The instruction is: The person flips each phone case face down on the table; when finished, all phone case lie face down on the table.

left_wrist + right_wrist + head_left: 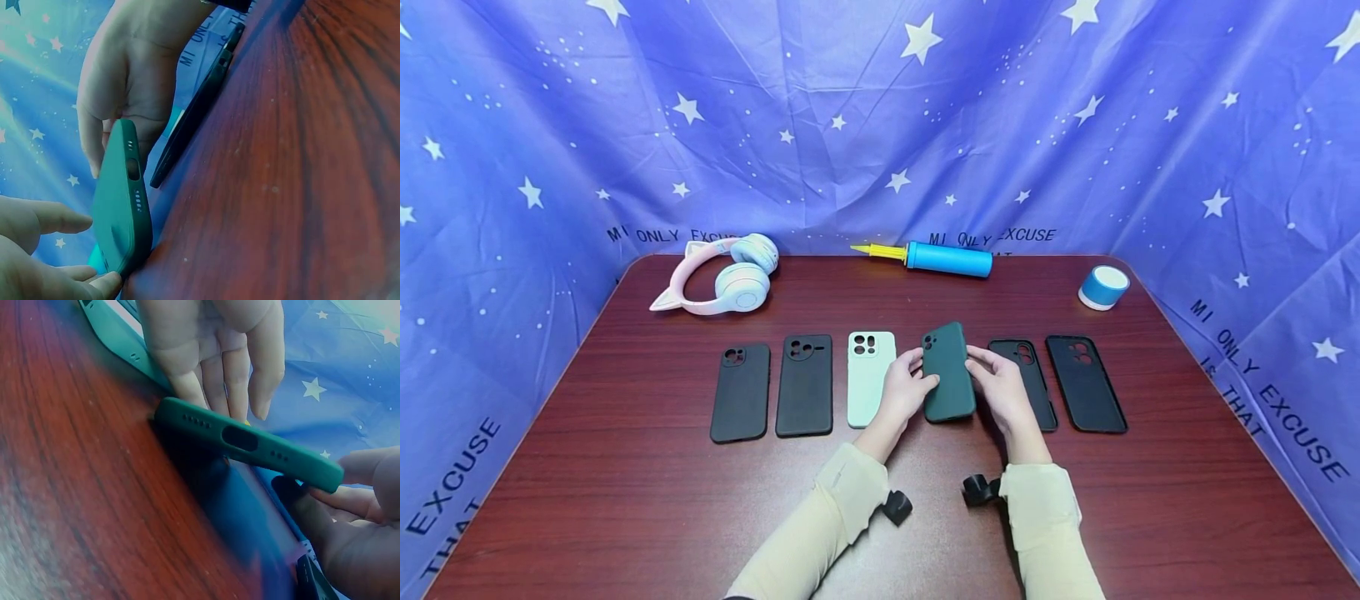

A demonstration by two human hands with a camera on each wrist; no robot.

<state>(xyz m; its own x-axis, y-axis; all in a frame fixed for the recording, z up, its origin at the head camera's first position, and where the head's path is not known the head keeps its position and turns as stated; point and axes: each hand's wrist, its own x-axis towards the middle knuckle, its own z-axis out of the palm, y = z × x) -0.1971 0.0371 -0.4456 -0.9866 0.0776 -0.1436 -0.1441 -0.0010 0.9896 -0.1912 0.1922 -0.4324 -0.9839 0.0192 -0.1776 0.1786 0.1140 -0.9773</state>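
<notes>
A dark green phone case is tilted between both hands, its outer back facing up and its right edge raised. My left hand holds the left edge, with the thumb over the back and the fingers along the side. On the raised right edge, my right hand grips the case between thumb and fingers. The right wrist view shows the bottom rim with its port slot and speaker holes; the low edge sits close to the table. A mint green phone case lies beside the left hand.
Two black phone cases lie back up at left. Two more black cases lie inside up at right. Behind are cat-ear headphones, a blue hand pump and a blue-white cylinder.
</notes>
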